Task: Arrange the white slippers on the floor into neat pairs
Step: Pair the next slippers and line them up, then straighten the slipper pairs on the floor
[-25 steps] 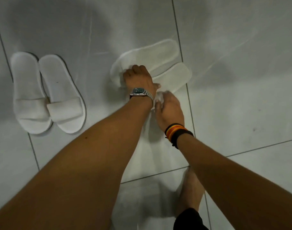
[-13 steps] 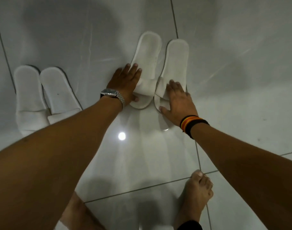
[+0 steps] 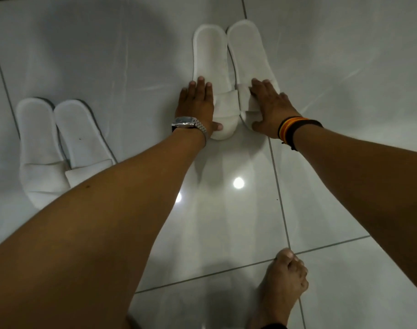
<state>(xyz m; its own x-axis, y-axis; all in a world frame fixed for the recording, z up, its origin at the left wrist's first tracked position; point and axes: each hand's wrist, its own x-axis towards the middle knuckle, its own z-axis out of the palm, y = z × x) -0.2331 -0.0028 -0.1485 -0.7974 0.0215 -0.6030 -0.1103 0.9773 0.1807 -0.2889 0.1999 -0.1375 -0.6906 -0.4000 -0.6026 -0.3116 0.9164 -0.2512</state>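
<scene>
Two white slippers lie side by side at the top centre, heels pointing away from me. My left hand [image 3: 196, 104], wearing a silver watch, lies flat against the outer edge of the left slipper [image 3: 211, 65], thumb at its toe. My right hand [image 3: 268, 108], with striped bands on the wrist, rests flat on the strap of the right slipper [image 3: 248, 53]. Neither hand grips a slipper; the fingers are stretched out. A second pair stands at the left: one slipper [image 3: 36, 148] beside another slipper [image 3: 80, 138], whose toe end is hidden by my left forearm.
The floor [image 3: 345, 79] is glossy pale tile with dark grout lines and bright light reflections near the centre. My bare right foot [image 3: 282, 288] stands at the bottom right, close to a grout crossing.
The two centre slippers went from angled and apart at the heels to parallel and touching. Both hands slid to their outer sides. The view shifted, so the left pair sits lower.
</scene>
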